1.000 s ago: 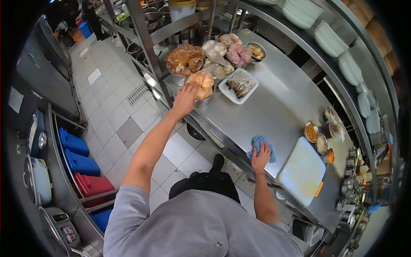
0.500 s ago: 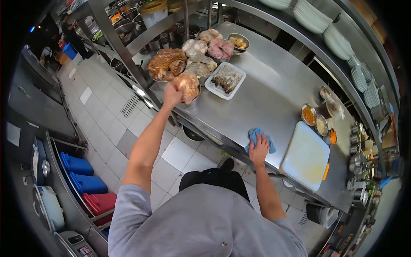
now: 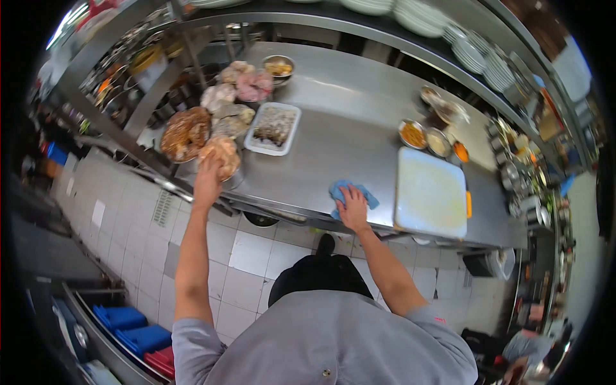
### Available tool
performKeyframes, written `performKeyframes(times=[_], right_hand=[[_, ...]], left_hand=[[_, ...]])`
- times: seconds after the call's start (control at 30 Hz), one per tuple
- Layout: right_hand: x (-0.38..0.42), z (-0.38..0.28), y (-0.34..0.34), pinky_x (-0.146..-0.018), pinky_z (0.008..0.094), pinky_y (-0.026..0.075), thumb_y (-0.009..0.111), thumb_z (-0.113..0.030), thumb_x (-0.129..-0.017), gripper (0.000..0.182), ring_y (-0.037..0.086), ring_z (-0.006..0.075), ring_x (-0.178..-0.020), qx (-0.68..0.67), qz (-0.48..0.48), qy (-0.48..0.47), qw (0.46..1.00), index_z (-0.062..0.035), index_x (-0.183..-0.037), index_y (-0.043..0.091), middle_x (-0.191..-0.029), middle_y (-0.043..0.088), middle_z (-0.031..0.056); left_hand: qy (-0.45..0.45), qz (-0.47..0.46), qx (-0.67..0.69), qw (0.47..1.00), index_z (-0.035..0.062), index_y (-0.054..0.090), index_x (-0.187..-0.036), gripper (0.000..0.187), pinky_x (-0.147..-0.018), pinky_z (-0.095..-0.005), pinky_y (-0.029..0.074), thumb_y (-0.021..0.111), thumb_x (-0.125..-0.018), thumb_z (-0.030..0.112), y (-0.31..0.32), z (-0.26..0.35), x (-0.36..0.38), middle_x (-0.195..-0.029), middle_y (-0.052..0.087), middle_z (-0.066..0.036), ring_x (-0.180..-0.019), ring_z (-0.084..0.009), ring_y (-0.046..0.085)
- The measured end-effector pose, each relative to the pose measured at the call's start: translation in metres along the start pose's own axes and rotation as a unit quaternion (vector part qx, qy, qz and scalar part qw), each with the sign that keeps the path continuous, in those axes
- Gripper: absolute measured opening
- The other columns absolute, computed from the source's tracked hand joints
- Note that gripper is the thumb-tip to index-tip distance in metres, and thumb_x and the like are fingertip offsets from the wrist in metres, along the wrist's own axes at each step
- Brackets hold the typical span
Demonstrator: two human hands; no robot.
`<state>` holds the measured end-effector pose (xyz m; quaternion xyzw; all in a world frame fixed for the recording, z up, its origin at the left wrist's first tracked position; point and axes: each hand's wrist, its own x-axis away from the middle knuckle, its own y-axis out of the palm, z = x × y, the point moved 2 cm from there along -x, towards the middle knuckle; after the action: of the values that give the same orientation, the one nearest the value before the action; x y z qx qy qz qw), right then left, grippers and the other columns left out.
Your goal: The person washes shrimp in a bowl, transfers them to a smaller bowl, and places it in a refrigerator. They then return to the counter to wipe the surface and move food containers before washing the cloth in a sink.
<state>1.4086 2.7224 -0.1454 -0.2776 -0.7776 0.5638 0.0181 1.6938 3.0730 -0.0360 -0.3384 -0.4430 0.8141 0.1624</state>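
My left hand grips the near side of a plastic bag of pale orange raw meat. The bag rests on a metal bowl at the counter's left front edge. My right hand presses a crumpled blue cloth onto the steel counter, fingers over its top. Beside the left hand is a bowl with a large brown bag of meat. Behind the held bag are greyish bagged meat and pink bagged meat.
A white tray of shrimp-like food lies right of the bags. A white cutting board, with an orange handle beside it, is right of the cloth. Small bowls include one with orange shreds. Stacked plates line the overhead shelf.
The head view has turned, so the counter appears more level and shifted left. My left hand now lies further over the meat bag's near side. The right hand stays on the cloth.
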Motion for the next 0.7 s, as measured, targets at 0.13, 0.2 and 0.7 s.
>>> performKeyframes(times=[0.13,0.2,0.7], right_hand=[[0.012,0.005,-0.011,-0.096,0.0512,0.042,0.063,-0.022,-0.085,0.047,0.047,0.0361,-0.121,-0.003,-0.030,0.003,1.000,-0.0174,-0.131,0.053,-0.137,0.049,0.0129],[0.029,0.006,-0.023,-0.095,0.0489,0.044,0.065,-0.014,-0.081,0.050,0.049,0.0364,-0.117,0.006,-0.024,0.002,1.000,-0.0181,-0.130,0.054,-0.135,0.051,0.0137],[0.267,0.177,-0.098,-0.079,0.0447,0.051,0.075,-0.016,-0.073,0.038,0.062,0.0385,-0.093,-0.151,0.031,0.250,0.956,-0.0074,-0.107,0.060,-0.100,0.064,0.0176]], left_hand=[[-0.024,-0.029,-0.045,0.998,0.0102,0.059,-0.120,0.050,-0.105,-0.0475,0.038,0.058,-0.073,-0.008,0.009,0.003,0.008,-0.143,0.045,-0.018,-0.130,-0.0394,0.042],[-0.007,0.027,-0.055,0.998,0.0096,0.057,-0.124,0.053,-0.106,-0.0478,0.036,0.058,-0.074,-0.007,0.004,0.023,0.018,-0.142,0.045,-0.019,-0.131,-0.0400,0.040],[-0.123,-0.133,0.204,0.962,0.0013,0.057,-0.116,0.043,-0.097,-0.0423,0.044,0.058,-0.074,-0.007,0.152,0.206,0.291,-0.112,0.058,-0.021,-0.109,-0.0384,0.055]])
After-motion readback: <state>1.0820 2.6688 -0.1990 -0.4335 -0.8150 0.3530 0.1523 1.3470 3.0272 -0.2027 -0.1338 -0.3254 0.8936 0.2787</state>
